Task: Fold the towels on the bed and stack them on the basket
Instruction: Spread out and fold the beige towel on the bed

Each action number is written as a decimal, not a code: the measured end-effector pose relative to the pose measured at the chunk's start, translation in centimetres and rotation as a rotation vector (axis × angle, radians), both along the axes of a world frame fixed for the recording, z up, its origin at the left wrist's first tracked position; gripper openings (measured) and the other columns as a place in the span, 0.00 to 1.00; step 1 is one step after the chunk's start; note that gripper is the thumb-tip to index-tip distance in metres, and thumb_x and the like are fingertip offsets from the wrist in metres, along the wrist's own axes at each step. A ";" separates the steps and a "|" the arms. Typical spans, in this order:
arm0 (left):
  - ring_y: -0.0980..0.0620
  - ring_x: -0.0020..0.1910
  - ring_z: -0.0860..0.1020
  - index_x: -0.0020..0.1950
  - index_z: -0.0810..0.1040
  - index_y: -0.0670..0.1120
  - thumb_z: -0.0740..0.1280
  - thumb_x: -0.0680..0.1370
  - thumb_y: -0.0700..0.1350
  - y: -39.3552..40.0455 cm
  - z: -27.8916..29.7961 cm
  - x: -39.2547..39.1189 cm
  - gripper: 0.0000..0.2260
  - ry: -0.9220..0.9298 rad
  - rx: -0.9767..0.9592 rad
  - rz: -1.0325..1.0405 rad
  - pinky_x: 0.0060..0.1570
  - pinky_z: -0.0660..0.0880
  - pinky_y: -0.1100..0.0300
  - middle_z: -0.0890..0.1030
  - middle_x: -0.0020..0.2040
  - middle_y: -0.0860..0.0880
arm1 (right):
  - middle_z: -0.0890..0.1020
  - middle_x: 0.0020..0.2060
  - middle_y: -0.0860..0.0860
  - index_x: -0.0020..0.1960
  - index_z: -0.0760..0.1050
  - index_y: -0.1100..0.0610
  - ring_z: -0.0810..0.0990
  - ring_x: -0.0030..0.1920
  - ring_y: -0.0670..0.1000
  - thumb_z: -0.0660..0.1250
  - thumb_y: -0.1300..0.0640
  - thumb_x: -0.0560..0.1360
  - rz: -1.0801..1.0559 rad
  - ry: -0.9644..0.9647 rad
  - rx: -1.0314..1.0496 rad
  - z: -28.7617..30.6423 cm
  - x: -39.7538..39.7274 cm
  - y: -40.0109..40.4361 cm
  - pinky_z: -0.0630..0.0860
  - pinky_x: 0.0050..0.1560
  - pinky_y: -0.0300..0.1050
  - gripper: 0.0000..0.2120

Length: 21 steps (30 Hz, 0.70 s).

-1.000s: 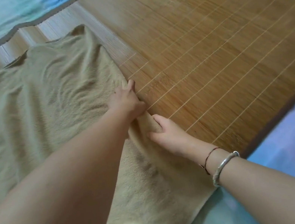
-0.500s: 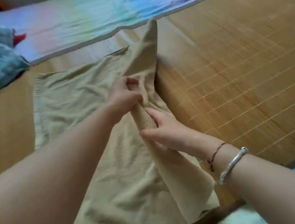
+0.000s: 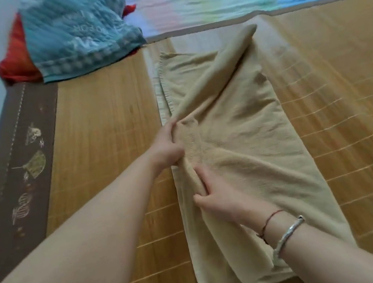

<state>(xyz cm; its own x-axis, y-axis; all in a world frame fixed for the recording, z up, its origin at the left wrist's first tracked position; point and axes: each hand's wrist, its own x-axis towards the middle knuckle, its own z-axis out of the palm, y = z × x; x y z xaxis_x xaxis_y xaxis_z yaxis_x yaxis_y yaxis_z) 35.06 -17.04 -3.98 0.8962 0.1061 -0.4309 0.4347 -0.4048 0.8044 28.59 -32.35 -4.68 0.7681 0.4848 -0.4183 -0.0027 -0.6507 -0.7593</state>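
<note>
Mostly, a bamboo mat (image 3: 107, 120) fills the frame; the beige towel (image 3: 248, 130), half folded, lies at centre. Upper left sits a blue towel (image 3: 76, 31). Both hands pinch the beige towel's left edge: left hand (image 3: 169, 147) above right hand (image 3: 216, 201).

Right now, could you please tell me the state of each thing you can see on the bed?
Beige towel: folded lengthwise, wrinkled, far corner not flat.
Left hand: gripping the towel's left edge.
Right hand: pinching the same edge, nearer.
Blue towel: unfolded, crumpled.
Red cloth: crumpled under the blue towel.
Mat: flat.
</note>
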 end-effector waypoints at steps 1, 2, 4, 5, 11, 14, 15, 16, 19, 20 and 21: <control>0.45 0.58 0.76 0.76 0.57 0.52 0.63 0.71 0.29 0.2 -0.8 -0.5 0.37 0.029 -0.026 0.004 0.49 0.80 0.51 0.70 0.65 0.47 | 0.79 0.54 0.49 0.72 0.56 0.39 0.78 0.51 0.51 0.63 0.55 0.73 0.013 -0.012 -0.043 -0.6 -0.4 0.1 0.76 0.55 0.50 0.32; 0.46 0.57 0.76 0.76 0.56 0.52 0.64 0.72 0.30 0.2 -1.5 -1.1 0.37 0.052 -0.043 0.009 0.49 0.78 0.51 0.71 0.64 0.48 | 0.79 0.53 0.50 0.74 0.54 0.39 0.78 0.49 0.50 0.63 0.54 0.73 0.048 -0.017 -0.095 -1.1 -0.8 0.1 0.76 0.54 0.49 0.33; 0.47 0.60 0.75 0.77 0.55 0.49 0.66 0.72 0.32 0.1 -3.0 -2.3 0.37 0.059 -0.040 0.047 0.56 0.74 0.55 0.72 0.65 0.48 | 0.80 0.46 0.48 0.75 0.55 0.41 0.78 0.44 0.49 0.63 0.50 0.74 0.146 0.022 -0.167 -1.6 -1.9 -0.1 0.76 0.48 0.47 0.32; 0.48 0.62 0.74 0.76 0.56 0.48 0.68 0.71 0.33 0.0 -3.5 -2.9 0.37 0.044 -0.016 0.093 0.59 0.72 0.56 0.72 0.66 0.47 | 0.80 0.43 0.47 0.73 0.59 0.41 0.78 0.42 0.47 0.62 0.48 0.75 0.171 0.067 -0.155 -1.5 -2.5 -0.2 0.76 0.48 0.46 0.28; 0.49 0.56 0.74 0.70 0.62 0.44 0.74 0.69 0.40 -2.0 -4.4 -9.4 0.34 0.174 0.023 0.245 0.53 0.71 0.58 0.75 0.61 0.45 | 0.79 0.42 0.44 0.54 0.78 0.50 0.76 0.43 0.43 0.62 0.54 0.77 -0.157 -0.168 -0.122 -1.8 -4.0 -4.9 0.76 0.50 0.46 0.09; 0.51 0.50 0.73 0.64 0.65 0.44 0.74 0.70 0.43 -3.6 -4.1 -13.7 0.27 0.206 0.055 0.287 0.43 0.69 0.62 0.75 0.55 0.48 | 0.75 0.52 0.47 0.57 0.73 0.53 0.72 0.55 0.47 0.64 0.56 0.76 -0.299 -0.371 -0.259 -2.0 -4.2 -9.5 0.72 0.59 0.45 0.10; 0.52 0.48 0.73 0.62 0.65 0.44 0.74 0.71 0.45 -4.1 -4.1 -14.8 0.25 0.222 0.071 0.301 0.39 0.68 0.64 0.74 0.53 0.49 | 0.73 0.55 0.48 0.58 0.71 0.53 0.69 0.58 0.50 0.65 0.55 0.75 -0.332 -0.402 -0.350 -2.2 -4.3 -11.2 0.69 0.60 0.45 0.12; 0.53 0.47 0.73 0.61 0.66 0.45 0.73 0.72 0.45 -4.5 -4.2 -15.8 0.23 0.240 0.089 0.313 0.35 0.67 0.65 0.74 0.52 0.50 | 0.71 0.57 0.50 0.59 0.69 0.53 0.68 0.60 0.52 0.66 0.53 0.75 -0.365 -0.419 -0.445 -2.2 -4.6 -12.8 0.68 0.60 0.46 0.14; 0.53 0.44 0.74 0.57 0.70 0.45 0.71 0.73 0.46 -5.7 -4.1 -17.8 0.16 0.281 0.113 0.342 0.35 0.69 0.63 0.76 0.52 0.49 | 0.68 0.61 0.55 0.63 0.65 0.56 0.67 0.61 0.58 0.69 0.48 0.73 -0.429 -0.381 -0.668 -2.3 -6.0 -17.2 0.68 0.60 0.51 0.24; 0.51 0.46 0.75 0.58 0.72 0.45 0.70 0.74 0.46 -5.9 -4.2 -18.2 0.15 0.282 0.109 0.354 0.38 0.70 0.61 0.77 0.52 0.49 | 0.67 0.61 0.56 0.64 0.64 0.57 0.67 0.61 0.59 0.70 0.46 0.72 -0.436 -0.317 -0.684 -2.5 -6.5 -18.3 0.69 0.60 0.52 0.28; 0.49 0.49 0.76 0.59 0.74 0.44 0.70 0.74 0.46 -6.5 -4.1 -18.6 0.15 0.278 0.105 0.368 0.42 0.72 0.59 0.78 0.53 0.48 | 0.67 0.60 0.56 0.64 0.62 0.58 0.69 0.60 0.59 0.71 0.44 0.71 -0.460 -0.219 -0.648 -2.7 -7.0 -19.4 0.70 0.60 0.54 0.30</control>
<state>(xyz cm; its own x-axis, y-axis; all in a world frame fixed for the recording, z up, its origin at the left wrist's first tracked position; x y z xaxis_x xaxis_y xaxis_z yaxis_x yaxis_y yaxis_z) 16.42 -23.52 -8.04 0.6433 0.4506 -0.6190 0.7574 -0.2564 0.6005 21.60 -51.76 -7.33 0.9277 -0.1846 -0.3245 -0.2716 -0.9300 -0.2476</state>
